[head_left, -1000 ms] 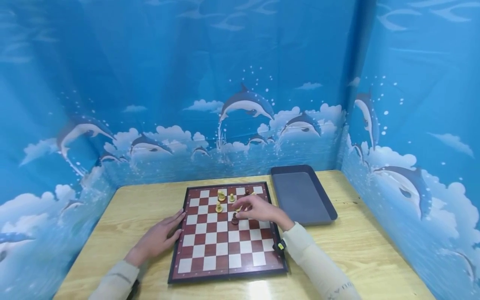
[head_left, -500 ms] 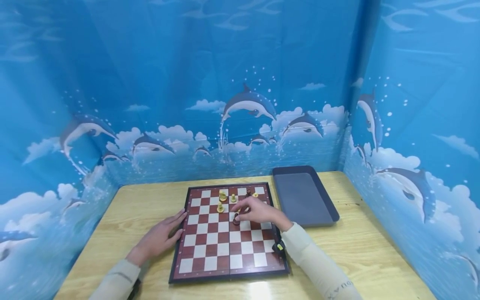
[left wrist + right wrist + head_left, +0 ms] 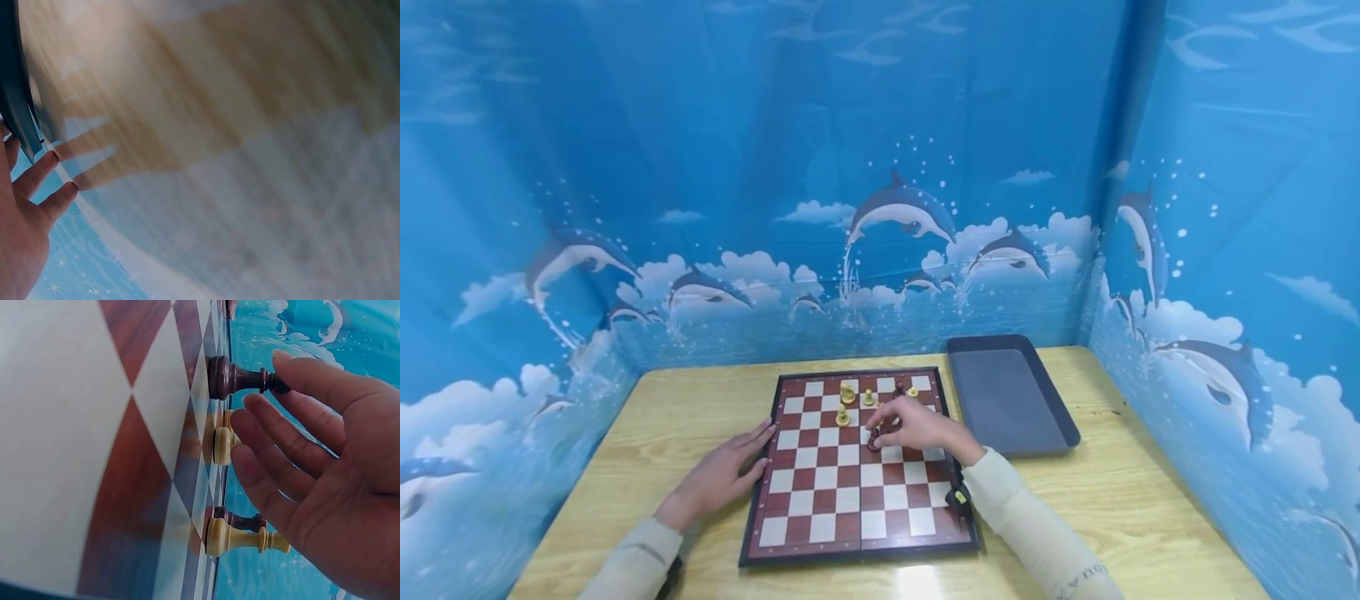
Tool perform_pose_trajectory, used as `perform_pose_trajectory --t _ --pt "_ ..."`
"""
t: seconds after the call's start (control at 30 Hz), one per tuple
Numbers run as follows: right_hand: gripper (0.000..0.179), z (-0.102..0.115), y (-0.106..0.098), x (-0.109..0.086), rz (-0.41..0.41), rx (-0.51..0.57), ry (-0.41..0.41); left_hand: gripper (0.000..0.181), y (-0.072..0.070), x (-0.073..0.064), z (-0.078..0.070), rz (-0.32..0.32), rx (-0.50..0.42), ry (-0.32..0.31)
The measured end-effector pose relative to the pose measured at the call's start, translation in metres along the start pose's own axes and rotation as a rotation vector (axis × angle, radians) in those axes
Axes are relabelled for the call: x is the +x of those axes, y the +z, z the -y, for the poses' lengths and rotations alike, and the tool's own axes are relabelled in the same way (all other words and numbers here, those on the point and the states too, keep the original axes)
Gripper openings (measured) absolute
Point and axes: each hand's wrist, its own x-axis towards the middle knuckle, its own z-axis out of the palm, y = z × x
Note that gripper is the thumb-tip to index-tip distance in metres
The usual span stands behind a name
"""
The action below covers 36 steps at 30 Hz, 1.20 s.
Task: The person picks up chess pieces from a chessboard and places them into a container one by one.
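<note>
A dark brown chess piece (image 3: 234, 379) stands on the chessboard (image 3: 825, 477), right of the fold. My right hand (image 3: 919, 425) reaches over the board from the right and pinches this piece's narrow top between thumb and index finger, which hide its tip. The other right fingers are gently bent beside a cream chess piece (image 3: 223, 447). Flat by the board's left edge lies my left hand (image 3: 724, 471), fingertips touching the frame and holding nothing. A cream knight (image 3: 847, 393) and two cream pawns (image 3: 868, 397) stand farther back on the board.
Another dark piece (image 3: 898, 389) is near the back right of the board, beside a small cream piece (image 3: 912, 392). A shallow dark grey tray (image 3: 1011, 400) sits right of the board on the wooden table (image 3: 1120, 475). Dolphin-print curtains (image 3: 737, 167) enclose the back and sides.
My right fingers have come down slightly onto the dark piece's top. The left hand stays at the board's edge, and the whole head view has shifted a little.
</note>
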Motion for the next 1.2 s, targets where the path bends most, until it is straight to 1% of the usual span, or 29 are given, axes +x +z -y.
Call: perform_pose_trajectory --t 0.27,0.47,0.63,0.77,1.0,1.2 --pt "0.016 -0.0037 0.0002 0.0021 -0.012 0.001 -0.028 0.059 -0.0013 0.0020 -0.0015 0.008 0.000 -0.009" --pt "0.015 -0.0062 -0.0002 0.0024 -0.018 -0.026 -0.026 0.059 -0.0004 0.0028 -0.0005 0.005 0.001 -0.003" --pt "0.012 -0.0056 0.0003 0.0010 -0.025 -0.055 -0.008 0.059 0.0005 0.0024 0.0013 -0.007 -0.005 0.012" --pt "0.014 -0.0036 0.0012 0.0004 -0.041 -0.058 -0.006 0.059 0.0007 0.0017 0.0025 -0.011 -0.004 0.022" --pt "0.022 -0.0020 -0.0015 0.0001 -0.091 -0.011 -0.048 0.058 0.0015 0.0010 0.0039 -0.012 -0.009 0.025" --pt "0.024 -0.0015 -0.0041 -0.0048 -0.107 -0.004 -0.044 0.058 0.0023 0.0000 0.0056 -0.016 -0.009 0.030"
